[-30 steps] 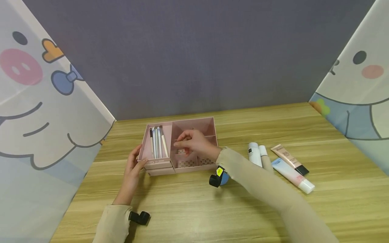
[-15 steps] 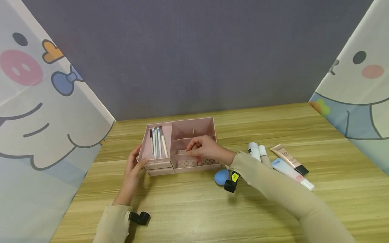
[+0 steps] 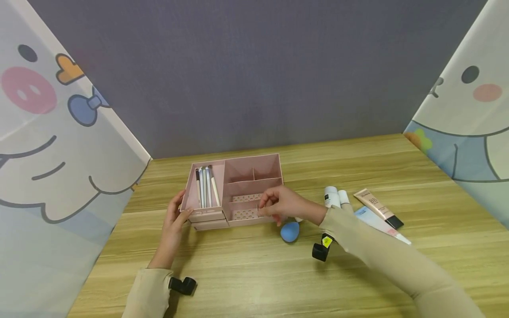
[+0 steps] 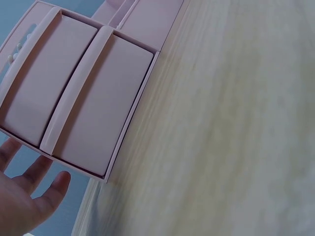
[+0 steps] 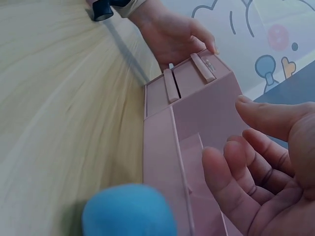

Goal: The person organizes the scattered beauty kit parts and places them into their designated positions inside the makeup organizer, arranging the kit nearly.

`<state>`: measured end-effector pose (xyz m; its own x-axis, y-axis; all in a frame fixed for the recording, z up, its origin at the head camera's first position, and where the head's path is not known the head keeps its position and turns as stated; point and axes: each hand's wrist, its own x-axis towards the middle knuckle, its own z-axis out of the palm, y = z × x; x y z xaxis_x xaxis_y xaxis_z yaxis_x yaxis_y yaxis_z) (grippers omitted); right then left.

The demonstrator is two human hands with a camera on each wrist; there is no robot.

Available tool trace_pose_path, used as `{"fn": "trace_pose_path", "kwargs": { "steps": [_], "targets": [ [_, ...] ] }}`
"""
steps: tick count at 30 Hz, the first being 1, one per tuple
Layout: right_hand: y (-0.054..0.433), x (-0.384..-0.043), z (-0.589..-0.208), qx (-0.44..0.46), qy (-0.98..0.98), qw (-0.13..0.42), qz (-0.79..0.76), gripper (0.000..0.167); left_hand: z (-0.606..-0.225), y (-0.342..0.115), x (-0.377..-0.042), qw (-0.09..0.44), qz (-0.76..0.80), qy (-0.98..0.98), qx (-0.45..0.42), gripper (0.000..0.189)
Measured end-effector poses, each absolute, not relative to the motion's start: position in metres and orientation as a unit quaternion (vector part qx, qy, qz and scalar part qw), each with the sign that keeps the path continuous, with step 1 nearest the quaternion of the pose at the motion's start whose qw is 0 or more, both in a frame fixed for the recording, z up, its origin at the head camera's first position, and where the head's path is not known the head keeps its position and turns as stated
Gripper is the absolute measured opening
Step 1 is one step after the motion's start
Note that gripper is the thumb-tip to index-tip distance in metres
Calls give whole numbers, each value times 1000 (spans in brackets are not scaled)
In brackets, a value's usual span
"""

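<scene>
A pink makeup organizer (image 3: pixel 242 168) stands on the wooden table. Several makeup brushes (image 3: pixel 207 187) lie in its left tray, above two drawers (image 4: pixel 101 101). My left hand (image 3: pixel 173 227) holds the organizer's left front corner, thumb at the top edge and fingers along the side. Over the right front compartment hovers my right hand (image 3: pixel 284 203), its fingers loosely bent with nothing between them, as the right wrist view shows. A blue makeup sponge (image 3: pixel 290 232) sits on the table just below that hand, near the organizer's front right corner.
To the right are a white bottle (image 3: pixel 332 196), a slim white-capped bottle (image 3: pixel 344 199), a BB cream tube (image 3: pixel 377 206) and a blue-and-pink tube (image 3: pixel 377 223). My right sleeve partly covers them. A grey panel (image 3: pixel 254 79) closes off the back.
My right hand has moved right and toward me, from the organizer's middle compartments to its right front corner, uncovering the dividers and the blue sponge. My left hand stays put.
</scene>
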<state>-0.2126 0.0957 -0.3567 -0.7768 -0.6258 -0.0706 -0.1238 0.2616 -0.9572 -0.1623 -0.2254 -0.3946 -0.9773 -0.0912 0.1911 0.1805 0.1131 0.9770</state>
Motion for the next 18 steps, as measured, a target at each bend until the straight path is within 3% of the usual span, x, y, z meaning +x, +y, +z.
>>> {"fn": "trace_pose_path", "kwargs": {
  "steps": [18],
  "targets": [
    [138, -194, -365, -288, 812, 161, -482, 14, -393, -224, -161, 98, -662, -743, -28, 54]
  ]
}}
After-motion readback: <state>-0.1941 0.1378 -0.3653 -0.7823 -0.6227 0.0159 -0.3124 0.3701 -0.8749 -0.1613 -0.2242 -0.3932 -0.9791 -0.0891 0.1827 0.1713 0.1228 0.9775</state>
